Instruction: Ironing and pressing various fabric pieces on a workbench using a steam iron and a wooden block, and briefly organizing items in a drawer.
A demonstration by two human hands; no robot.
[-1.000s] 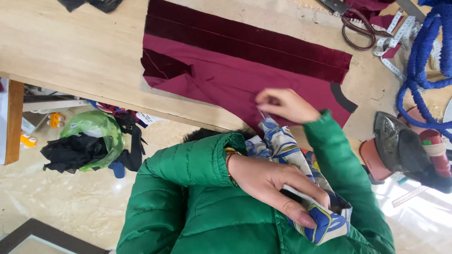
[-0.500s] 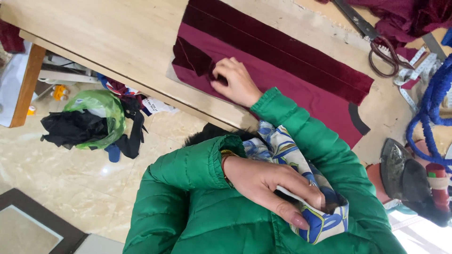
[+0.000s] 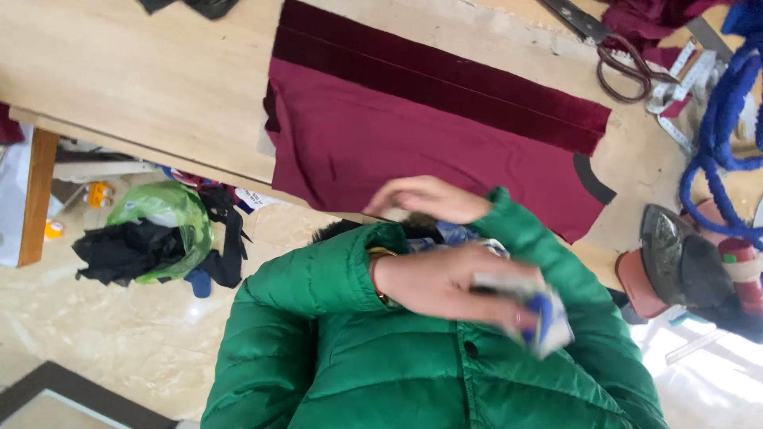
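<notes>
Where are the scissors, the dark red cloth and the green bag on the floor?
scissors (image 3: 621,63), head view, on the brown handle loops.
dark red cloth (image 3: 413,151), head view, on the flat middle of the lighter panel.
green bag (image 3: 171,208), head view, on its upper bulging side above the black clothes.

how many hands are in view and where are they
2. One hand is at the near table edge, over the maroon fabric. The other hand, blurred, is in front of the green jacket, holding a patterned cloth.
</notes>
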